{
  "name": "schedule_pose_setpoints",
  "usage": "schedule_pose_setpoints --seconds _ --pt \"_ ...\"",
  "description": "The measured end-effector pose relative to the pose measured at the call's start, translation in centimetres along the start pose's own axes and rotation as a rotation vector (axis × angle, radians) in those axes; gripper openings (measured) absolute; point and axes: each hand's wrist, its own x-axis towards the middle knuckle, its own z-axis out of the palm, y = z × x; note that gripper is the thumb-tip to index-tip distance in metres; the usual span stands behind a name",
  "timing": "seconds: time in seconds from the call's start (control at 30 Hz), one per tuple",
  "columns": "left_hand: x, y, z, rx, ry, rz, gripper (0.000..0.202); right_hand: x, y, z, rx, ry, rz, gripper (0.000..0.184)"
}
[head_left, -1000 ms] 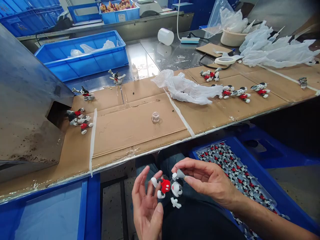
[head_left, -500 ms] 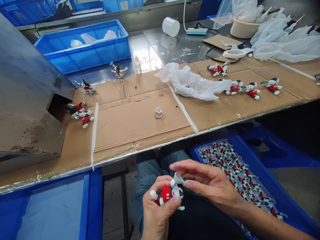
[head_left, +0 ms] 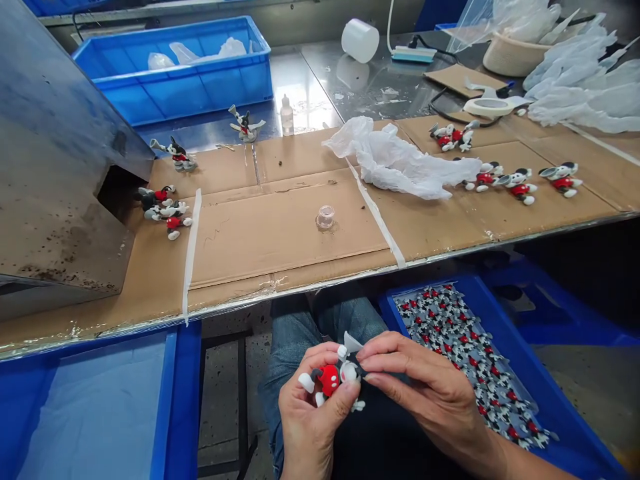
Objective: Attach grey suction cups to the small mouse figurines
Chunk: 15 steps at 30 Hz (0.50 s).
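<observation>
Over my lap, my left hand (head_left: 313,417) grips a small mouse figurine (head_left: 331,379) with red shorts, white gloves and shoes. My right hand (head_left: 425,390) pinches a small grey cone-shaped piece (head_left: 351,343) at the figurine's head. Beside my right hand, a blue bin (head_left: 560,400) holds several identical figurines (head_left: 470,360). More finished figurines lie on the cardboard-covered bench: a group at the left (head_left: 165,210) and a row at the right (head_left: 505,180).
A small clear cup (head_left: 325,216) stands mid-bench. Crumpled white plastic (head_left: 400,163) lies behind it. A metal chute (head_left: 55,173) rises at the left. A blue crate (head_left: 175,73), tape roll (head_left: 493,107), glue bottle (head_left: 287,113) and plastic bags (head_left: 585,93) sit farther back. Another blue bin (head_left: 100,407) is lower left.
My left hand closed around the figurine, which was loosely against open fingers before. My right hand brought the grey piece down against its head. The view tilted downward slightly.
</observation>
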Motion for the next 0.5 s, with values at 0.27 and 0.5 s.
schedule_pose_setpoints --seconds 0.27,0.5 --pt "0.07 -0.08 -0.19 0.01 -0.106 0.015 0.022 0.04 -0.35 0.14 0.033 -0.017 0.008 0.024" --pt "0.14 -0.39 -0.54 0.05 -0.179 0.068 0.017 0.32 -0.64 0.08 0.02 -0.026 0.003 0.022"
